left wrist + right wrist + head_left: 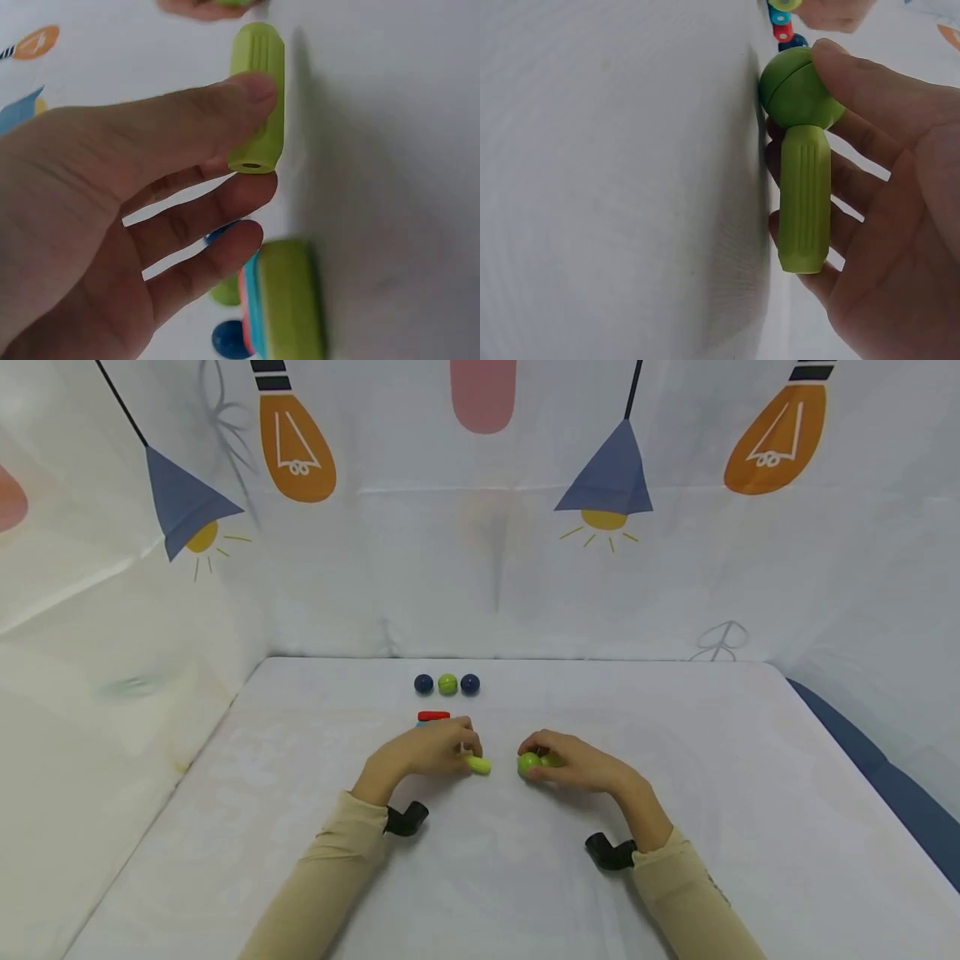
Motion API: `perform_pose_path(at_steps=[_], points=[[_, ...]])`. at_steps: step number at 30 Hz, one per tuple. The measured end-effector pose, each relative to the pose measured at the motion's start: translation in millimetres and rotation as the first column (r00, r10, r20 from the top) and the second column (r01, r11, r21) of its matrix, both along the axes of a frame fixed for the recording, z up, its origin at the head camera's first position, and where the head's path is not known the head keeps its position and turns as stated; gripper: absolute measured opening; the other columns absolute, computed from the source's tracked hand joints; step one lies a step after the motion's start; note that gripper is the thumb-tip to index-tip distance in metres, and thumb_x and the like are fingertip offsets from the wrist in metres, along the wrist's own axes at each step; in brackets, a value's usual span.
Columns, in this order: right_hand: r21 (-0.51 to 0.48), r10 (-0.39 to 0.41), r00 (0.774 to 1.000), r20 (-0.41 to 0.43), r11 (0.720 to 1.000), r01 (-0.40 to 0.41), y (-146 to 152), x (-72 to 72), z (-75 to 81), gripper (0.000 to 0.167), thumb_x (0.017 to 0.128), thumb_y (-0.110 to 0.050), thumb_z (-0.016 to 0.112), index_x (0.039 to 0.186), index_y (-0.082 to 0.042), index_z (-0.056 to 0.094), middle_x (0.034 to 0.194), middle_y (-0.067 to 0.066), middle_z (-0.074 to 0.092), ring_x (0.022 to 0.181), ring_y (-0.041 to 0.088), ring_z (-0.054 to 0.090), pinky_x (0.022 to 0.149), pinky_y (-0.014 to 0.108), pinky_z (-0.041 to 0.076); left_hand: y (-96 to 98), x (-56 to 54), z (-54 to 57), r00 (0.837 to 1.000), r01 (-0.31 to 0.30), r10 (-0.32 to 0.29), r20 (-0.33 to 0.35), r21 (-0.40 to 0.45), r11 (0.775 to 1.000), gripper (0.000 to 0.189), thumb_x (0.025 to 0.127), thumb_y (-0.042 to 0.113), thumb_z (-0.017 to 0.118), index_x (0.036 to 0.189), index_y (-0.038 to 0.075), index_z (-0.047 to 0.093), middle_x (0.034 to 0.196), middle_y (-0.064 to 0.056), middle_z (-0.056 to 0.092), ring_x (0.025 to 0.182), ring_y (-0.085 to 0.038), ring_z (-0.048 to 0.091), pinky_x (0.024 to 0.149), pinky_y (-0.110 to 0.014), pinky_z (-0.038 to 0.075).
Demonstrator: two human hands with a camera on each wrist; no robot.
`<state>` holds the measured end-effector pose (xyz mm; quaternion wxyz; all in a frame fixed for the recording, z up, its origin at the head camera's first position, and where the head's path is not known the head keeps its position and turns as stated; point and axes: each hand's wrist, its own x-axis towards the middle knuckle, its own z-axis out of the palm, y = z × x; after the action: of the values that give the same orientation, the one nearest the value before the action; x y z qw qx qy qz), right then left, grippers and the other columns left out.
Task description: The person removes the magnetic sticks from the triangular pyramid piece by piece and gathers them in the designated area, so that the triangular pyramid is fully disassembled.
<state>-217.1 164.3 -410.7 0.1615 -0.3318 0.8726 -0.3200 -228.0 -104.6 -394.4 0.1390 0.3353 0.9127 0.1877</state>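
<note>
My left hand (429,748) pinches a yellow-green ribbed rod (258,97) between thumb and fingers. A small hole shows in the rod's near end in the left wrist view. Across a short gap, my right hand (581,765) grips a green ball (799,88) with a seam line, thumb on one side and fingers behind. Another yellow-green ribbed rod (805,202) extends from this ball, along the fingers of that hand. Both hands are low over the white table (510,868), with the left hand's rod pointing toward the ball in the head view.
At the back stand a dark blue ball (423,684), a green ball (447,684) and another dark blue ball (470,684) in a row. Before them lie a red rod (433,716), a light blue rod (257,304) and a yellow-green rod (294,300), partly behind my left hand.
</note>
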Motion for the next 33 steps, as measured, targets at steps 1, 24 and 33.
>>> perform_pose_path(at_steps=[1, 24, 33], points=[[0.0, -0.005, 1.0, 0.001, 1.0, 0.005, 0, -0.1, 0.0, 0.037, 0.092, -0.03, 0.061, 0.123, -0.012, 0.055, 0.116, -0.001, 0.059, 0.106, 0.015, 0.053, 0.094, 0.038, 0.044, -4.9, -1.4, 1.7, 1.0, -0.003, 0.003, -0.007, -0.003, 1.0, 0.016, 0.084, 0.016, 0.071, 0.099, 0.019, 0.07, 0.093, 0.006, 0.058, 0.088, -0.01, 0.055, 0.079, -0.026, 0.047], [0.044, -0.059, 0.995, 0.087, 0.997, 0.055, 23, -3.7, 5.5, 0.041, 0.084, -0.03, 0.071, 0.119, -0.015, 0.056, 0.112, -0.001, 0.059, 0.105, 0.016, 0.053, 0.095, 0.039, 0.042, -49.4, -3.4, 18.3, 0.993, -0.106, 0.108, 0.042, -0.042, 0.993, 0.017, 0.076, 0.012, 0.077, 0.079, 0.014, 0.06, 0.078, 0.003, 0.058, 0.072, -0.01, 0.049, 0.067, -0.026, 0.041], [0.06, -0.081, 0.993, 0.081, 0.995, 0.076, 31, -4.7, 6.7, 0.031, 0.086, -0.02, 0.068, 0.114, -0.013, 0.058, 0.114, 0.001, 0.061, 0.111, 0.022, 0.054, 0.097, 0.044, 0.042, -49.3, -6.9, 12.4, 0.993, -0.113, 0.115, 0.015, -0.078, 0.99, 0.014, 0.078, 0.012, 0.073, 0.08, 0.015, 0.06, 0.08, 0.004, 0.057, 0.074, -0.011, 0.049, 0.068, -0.026, 0.041]])
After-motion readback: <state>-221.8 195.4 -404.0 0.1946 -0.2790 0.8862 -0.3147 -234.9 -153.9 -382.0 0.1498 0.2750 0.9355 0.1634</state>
